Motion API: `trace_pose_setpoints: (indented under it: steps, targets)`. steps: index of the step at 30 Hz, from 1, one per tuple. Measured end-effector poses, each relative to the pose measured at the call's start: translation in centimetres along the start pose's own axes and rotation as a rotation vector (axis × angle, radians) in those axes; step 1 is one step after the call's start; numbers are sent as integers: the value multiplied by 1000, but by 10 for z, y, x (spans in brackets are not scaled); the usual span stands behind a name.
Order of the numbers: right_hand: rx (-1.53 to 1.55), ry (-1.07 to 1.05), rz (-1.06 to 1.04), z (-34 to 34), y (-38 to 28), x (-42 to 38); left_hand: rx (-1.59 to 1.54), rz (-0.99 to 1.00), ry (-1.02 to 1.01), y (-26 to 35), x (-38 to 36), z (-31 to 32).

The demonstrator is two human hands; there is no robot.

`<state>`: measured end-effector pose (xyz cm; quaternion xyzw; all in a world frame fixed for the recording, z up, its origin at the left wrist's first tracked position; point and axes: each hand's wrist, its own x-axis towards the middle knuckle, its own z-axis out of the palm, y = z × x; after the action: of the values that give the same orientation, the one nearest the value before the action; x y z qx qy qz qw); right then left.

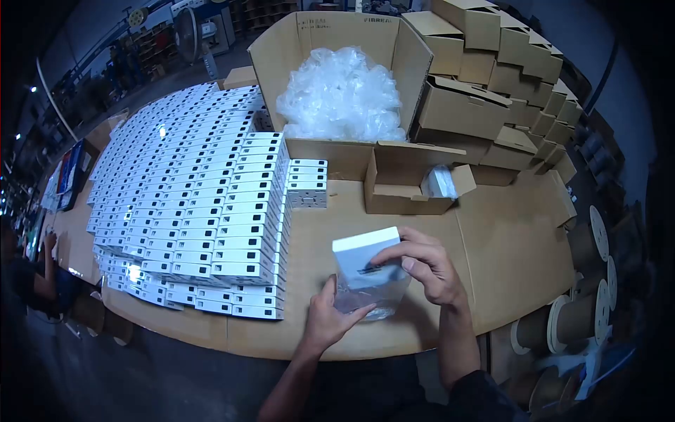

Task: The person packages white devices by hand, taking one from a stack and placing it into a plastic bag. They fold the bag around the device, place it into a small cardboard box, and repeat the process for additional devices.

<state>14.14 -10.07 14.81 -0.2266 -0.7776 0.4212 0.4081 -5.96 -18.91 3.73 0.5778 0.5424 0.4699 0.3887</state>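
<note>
Near the front of the cardboard-covered table, a white box (369, 261) stands tilted, its lower part inside a clear plastic bag (382, 299). My right hand (425, 266) pinches the box at its upper right side, fingertips on its face. On the lower left, my left hand (334, 314) holds the bag between thumb and fingers. Beyond them is an open brown carton (404, 204) with a white, plastic-wrapped item (440, 183) at its right end.
Stacked white boxes (242, 218) fill the table's left side. A big carton (337, 32) of clear bags (344, 91) stands behind. Brown cartons (467, 105) are piled at the back right. Spools (590, 309) stand at the lower right. Another person's arm (48, 271) shows far left.
</note>
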Motion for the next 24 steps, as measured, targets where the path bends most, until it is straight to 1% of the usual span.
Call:
trace_pose_setpoints:
  steps: [2, 3, 6, 9, 10, 11, 12, 14, 15, 18, 19, 23, 24]
  targets:
    - [76, 24, 27, 7, 9, -3, -55, -2, 10, -2, 0, 2]
    - [71, -15, 96, 6, 12, -8, -82, -2, 14, -4, 1, 3]
    - [199, 66, 191, 12, 19, -16, -185, 3, 2, -13, 2, 3]
    - [236, 148, 262, 18, 25, -23, -359, -80, -55, -9, 0, 4]
    - [241, 170, 278, 20, 28, -25, -475, -80, -49, -12, -1, 6]
    - [308, 180, 315, 21, 30, -29, -590, -79, -42, -21, -2, 9]
    - [303, 149, 329, 22, 33, -34, -705, -79, -36, -29, -3, 12]
    - [296, 86, 355, 21, 43, -43, -750, -142, 7, -44, -4, 17]
    - [373, 94, 346, 26, 45, -44, -772, -174, 27, -46, -5, 18]
    - [633, 442, 316, 48, 40, -46, -883, -195, 99, -46, -6, 21]
    - [613, 572, 382, 52, 41, -49, -852, -176, 115, -47, -6, 22]
    - [543, 608, 576, 68, 66, -77, -684, -118, 190, -48, -4, 19]
    - [527, 619, 552, 69, 67, -79, -613, -136, 169, -49, -5, 16]
